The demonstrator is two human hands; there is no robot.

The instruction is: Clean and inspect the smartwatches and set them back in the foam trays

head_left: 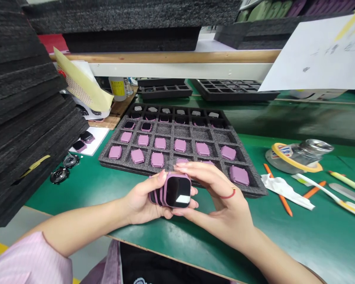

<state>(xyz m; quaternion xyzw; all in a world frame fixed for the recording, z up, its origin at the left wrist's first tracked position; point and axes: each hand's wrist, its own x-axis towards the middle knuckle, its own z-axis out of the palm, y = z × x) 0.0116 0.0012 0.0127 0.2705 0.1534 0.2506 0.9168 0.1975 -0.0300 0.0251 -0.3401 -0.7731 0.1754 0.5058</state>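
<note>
Both hands meet just in front of a black foam tray (pixel 171 138) on the green table. My left hand (pixel 143 199) cups a small stack of purple square watch cases (pixel 177 190) from behind; the front one shows a black glossy screen. My right hand (pixel 221 201) closes its fingers over the top and under the bottom of the same stack. The tray's compartments hold several purple cases, some face down, some with dark screens up in the far rows.
A tall stack of black foam trays (pixel 23 110) looms at left. Two cases (pixel 83 141) lie on a white card. At right sit a metal dish with a tape roll (pixel 296 157), orange sticks (pixel 279 195), a white wrapper and pens. More empty trays (pixel 233 88) lie behind.
</note>
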